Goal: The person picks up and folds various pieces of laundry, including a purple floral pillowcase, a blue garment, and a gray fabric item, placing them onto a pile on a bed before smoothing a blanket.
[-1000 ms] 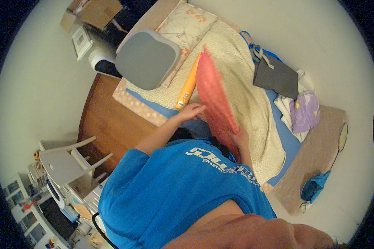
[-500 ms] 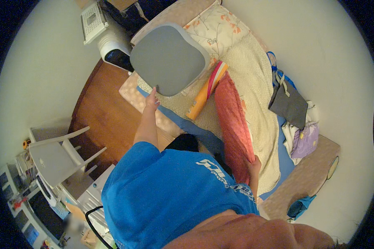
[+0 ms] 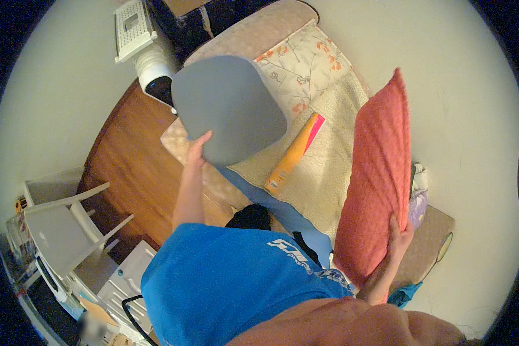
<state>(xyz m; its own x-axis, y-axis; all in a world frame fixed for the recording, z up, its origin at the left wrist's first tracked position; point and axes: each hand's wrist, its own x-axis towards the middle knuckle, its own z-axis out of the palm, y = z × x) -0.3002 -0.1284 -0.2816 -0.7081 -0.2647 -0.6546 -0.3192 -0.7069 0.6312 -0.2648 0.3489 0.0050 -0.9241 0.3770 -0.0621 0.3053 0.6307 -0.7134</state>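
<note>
My left hand grips the near left edge of a flat grey seat cushion with rounded corners, thumb on top. The cushion is held up over the bed's left part. On the right, a plump red pillow stands on its side in the air, my right hand closed round its lower right edge. Between the two lies an orange tube-shaped package with a pink end, resting on a cream fleece blanket. The pillow hides most of the bag and cloths by the wall.
A floral pillow lies against the padded headboard. White appliances stand beyond the bed's left corner. At left, a white chair stands on the wooden floor. A purple cloth shows beside the right wall.
The red pillow has been lifted off the blanket and swung right, now upright in my right hand. The grey seat cushion has come down nearer to me. The orange package stays on the blanket.
</note>
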